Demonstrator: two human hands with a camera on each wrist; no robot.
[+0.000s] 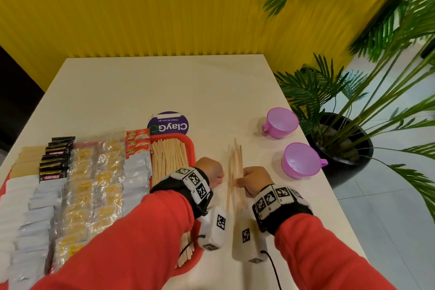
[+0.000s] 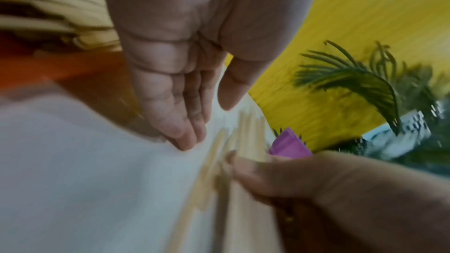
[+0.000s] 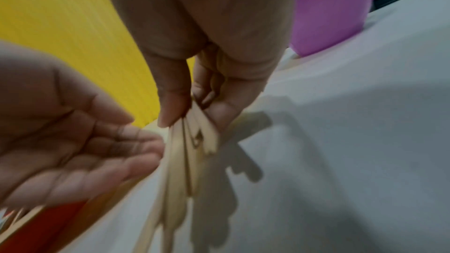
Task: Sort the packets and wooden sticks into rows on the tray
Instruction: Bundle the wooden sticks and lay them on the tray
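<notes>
right hand (image 1: 255, 180) pinches a loose bundle of wooden stirrer sticks (image 1: 235, 172) at lower centre of the head view, on the bare white table (image 1: 164, 87) just right of the red tray (image 1: 191, 146). in the right wrist view thumb and fingers clamp the sticks near one end and the free ends fan out unevenly. left hand (image 1: 209, 170) sits just beside the bundle, fingers straight and together, palm turned toward the sticks, holding nothing.

tray at lower left is already filled with rows: white packets (image 1: 136, 172), clear packets with yellow contents (image 1: 106, 179), black sachets (image 1: 56, 158), and a row of sticks (image 1: 169, 158) along its right edge. two purple cups (image 1: 299, 160) stand at right, well apart from the tray.

judgement: step in hand is squaring up the loose sticks before they join the tray's stick row. to do it well:
- use the flat left palm as a stop, tap the splayed ends flush
- ease the pinch a little so sticks slide level, not so far that they scatter
- lay them parallel to the row already there

wrist views are blurred; stick count not readable.
</notes>
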